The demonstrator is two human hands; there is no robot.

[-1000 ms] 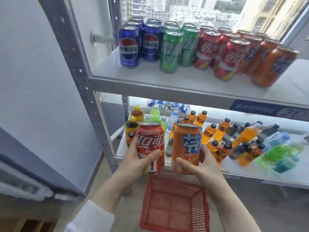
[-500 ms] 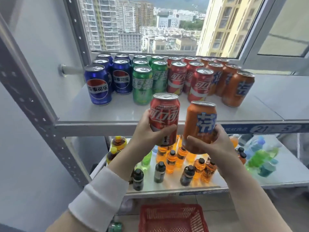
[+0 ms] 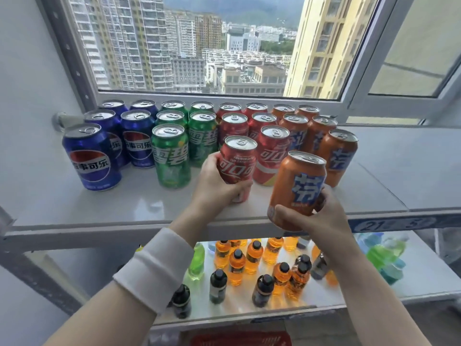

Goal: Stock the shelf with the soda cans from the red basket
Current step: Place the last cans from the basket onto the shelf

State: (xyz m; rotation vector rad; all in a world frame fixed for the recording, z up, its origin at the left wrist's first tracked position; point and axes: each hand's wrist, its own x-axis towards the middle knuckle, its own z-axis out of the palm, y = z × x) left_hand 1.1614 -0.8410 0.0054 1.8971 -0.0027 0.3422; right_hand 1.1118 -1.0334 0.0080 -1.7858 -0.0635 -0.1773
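Left hand [image 3: 214, 186] gripping red can [image 3: 237, 163] low on shelf [image 3: 124, 203], right hand [image 3: 316, 216] clasping orange can [image 3: 296, 186]

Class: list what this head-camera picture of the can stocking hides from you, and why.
Head view:
- Red basket: cut by the bottom edge, contents unseen.
- Red can base: mostly hidden by the left hand; touching the shelf or not, unclear.
- Shelf label: too blurred to read, beside the right hand holding the orange can.

bare shelf [image 3: 104, 208] front gives room; can rows [image 3: 172, 156] block the back.
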